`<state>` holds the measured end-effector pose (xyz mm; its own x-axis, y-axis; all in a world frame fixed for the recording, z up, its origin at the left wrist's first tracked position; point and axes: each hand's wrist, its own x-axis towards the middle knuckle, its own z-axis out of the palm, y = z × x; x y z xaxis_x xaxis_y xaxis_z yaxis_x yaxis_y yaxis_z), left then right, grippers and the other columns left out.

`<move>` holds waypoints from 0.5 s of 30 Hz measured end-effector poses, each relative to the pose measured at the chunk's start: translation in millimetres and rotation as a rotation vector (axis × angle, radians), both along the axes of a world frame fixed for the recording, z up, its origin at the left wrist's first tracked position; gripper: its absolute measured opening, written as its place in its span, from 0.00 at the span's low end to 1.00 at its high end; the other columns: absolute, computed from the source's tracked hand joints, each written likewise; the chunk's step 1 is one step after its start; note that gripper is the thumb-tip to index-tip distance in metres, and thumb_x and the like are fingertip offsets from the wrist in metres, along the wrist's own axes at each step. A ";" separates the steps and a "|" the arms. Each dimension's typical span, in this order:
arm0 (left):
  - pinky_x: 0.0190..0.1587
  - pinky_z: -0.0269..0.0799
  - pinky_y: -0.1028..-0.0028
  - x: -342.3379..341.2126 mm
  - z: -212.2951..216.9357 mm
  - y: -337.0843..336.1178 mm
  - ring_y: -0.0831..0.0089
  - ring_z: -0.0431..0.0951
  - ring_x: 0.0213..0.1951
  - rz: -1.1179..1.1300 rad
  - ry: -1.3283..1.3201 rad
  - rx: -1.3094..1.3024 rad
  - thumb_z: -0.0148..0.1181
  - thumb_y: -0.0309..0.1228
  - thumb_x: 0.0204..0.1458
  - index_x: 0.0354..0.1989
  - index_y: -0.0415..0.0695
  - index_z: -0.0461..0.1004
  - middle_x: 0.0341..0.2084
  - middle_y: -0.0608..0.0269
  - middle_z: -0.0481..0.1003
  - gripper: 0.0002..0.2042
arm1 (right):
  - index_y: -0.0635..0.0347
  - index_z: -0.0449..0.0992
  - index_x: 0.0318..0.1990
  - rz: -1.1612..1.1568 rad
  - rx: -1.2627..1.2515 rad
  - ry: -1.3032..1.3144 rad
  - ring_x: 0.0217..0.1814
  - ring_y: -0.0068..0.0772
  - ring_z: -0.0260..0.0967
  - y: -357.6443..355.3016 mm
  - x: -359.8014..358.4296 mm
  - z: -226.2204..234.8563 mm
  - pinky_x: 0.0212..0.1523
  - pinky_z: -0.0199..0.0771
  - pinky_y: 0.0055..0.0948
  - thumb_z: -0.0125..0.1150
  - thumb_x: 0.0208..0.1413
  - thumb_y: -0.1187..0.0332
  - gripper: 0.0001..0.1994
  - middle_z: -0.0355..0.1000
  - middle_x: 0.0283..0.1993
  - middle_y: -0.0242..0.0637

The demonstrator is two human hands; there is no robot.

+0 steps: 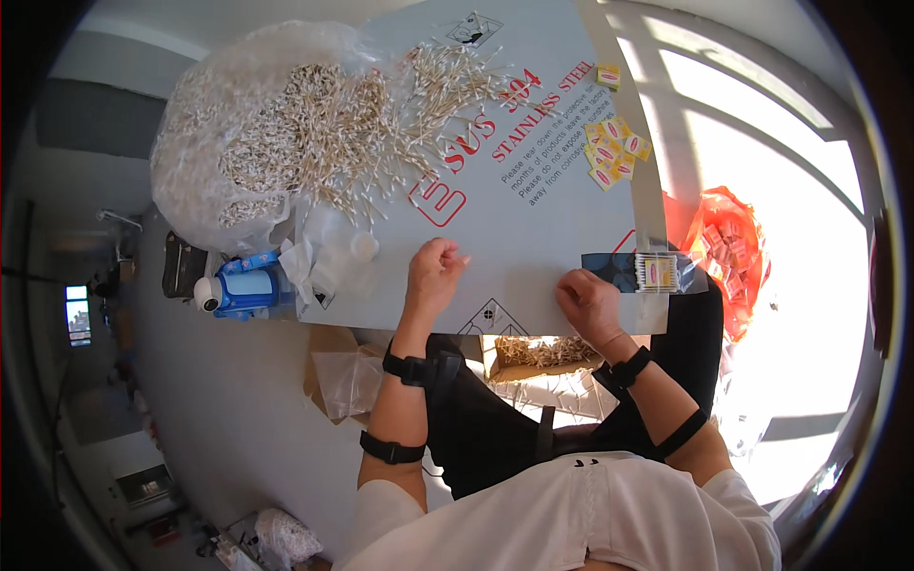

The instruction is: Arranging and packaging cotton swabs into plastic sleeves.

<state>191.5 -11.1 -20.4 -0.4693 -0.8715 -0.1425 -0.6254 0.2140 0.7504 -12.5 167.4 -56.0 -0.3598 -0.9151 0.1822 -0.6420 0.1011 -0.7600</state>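
My left hand (436, 276) is over the near part of the grey sheet-covered table (514, 228), its fingers curled in. What it holds, if anything, cannot be made out. At the near edge, my right hand (586, 303) is also closed, its fingertips bent down and partly hidden. Just beyond its knuckles a dark strip (609, 270) lies by the right edge, and on its right end sits a clear pack of cotton swabs (657, 273) with a yellow label. A large heap of loose cotton swabs (333, 143) spills from a clear plastic bag (190, 124) at the far left.
Yellow label cards (614, 150) lie scattered near the right edge. An orange bag (728, 257) with small packs hangs beyond it. A blue-and-white bottle (243, 290) and a translucent container (347, 257) stand at left. Below the table edge is a cardboard box of swabs (543, 352).
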 end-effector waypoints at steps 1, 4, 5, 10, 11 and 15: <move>0.39 0.73 0.68 5.1 2.7 -31.4 0.66 0.77 0.35 0.045 -0.003 -0.030 0.67 0.31 0.45 0.41 0.35 0.74 0.36 0.53 0.77 0.17 | 0.57 0.72 0.30 -0.007 0.090 -0.082 0.28 0.44 0.71 -6.1 -2.2 3.2 0.28 0.71 0.36 0.62 0.47 0.70 0.05 0.69 0.24 0.37; 0.46 0.72 0.66 29.0 -8.1 -125.9 0.59 0.76 0.43 0.160 -0.012 -0.207 0.69 0.31 0.40 0.45 0.35 0.74 0.42 0.49 0.75 0.21 | 0.60 0.74 0.35 0.118 0.192 -0.245 0.34 0.43 0.72 -54.8 -24.6 47.3 0.35 0.72 0.36 0.65 0.43 0.71 0.10 0.71 0.33 0.40; 0.45 0.72 0.68 40.7 -10.7 -158.9 0.62 0.76 0.45 0.167 -0.092 -0.218 0.68 0.29 0.41 0.49 0.36 0.73 0.45 0.50 0.75 0.23 | 0.61 0.74 0.36 0.167 0.147 -0.248 0.39 0.43 0.72 -77.0 -30.6 60.2 0.39 0.72 0.37 0.66 0.43 0.72 0.12 0.71 0.37 0.42; 0.48 0.71 0.68 65.0 -11.6 -270.1 0.65 0.73 0.50 0.346 -0.112 -0.082 0.69 0.26 0.40 0.55 0.36 0.70 0.48 0.50 0.74 0.29 | 0.59 0.70 0.52 0.103 0.109 0.035 0.60 0.51 0.59 -179.5 -84.7 59.1 0.58 0.63 0.40 0.71 0.38 0.69 0.29 0.64 0.55 0.46; 0.53 0.68 0.66 87.0 -7.4 -294.6 0.59 0.70 0.54 0.359 -0.180 -0.037 0.72 0.30 0.35 0.57 0.38 0.69 0.51 0.46 0.71 0.35 | 0.59 0.68 0.56 0.096 0.129 0.052 0.64 0.52 0.57 -202.7 -89.1 60.1 0.61 0.62 0.41 0.72 0.36 0.68 0.34 0.62 0.59 0.48; 0.62 0.58 0.62 106.0 -4.9 -336.8 0.51 0.60 0.64 0.271 -0.602 -0.122 0.77 0.37 0.24 0.66 0.50 0.59 0.63 0.38 0.57 0.51 | 0.52 0.61 0.63 0.050 0.194 0.218 0.69 0.58 0.50 -273.8 -107.4 48.3 0.66 0.57 0.44 0.75 0.30 0.68 0.45 0.54 0.66 0.54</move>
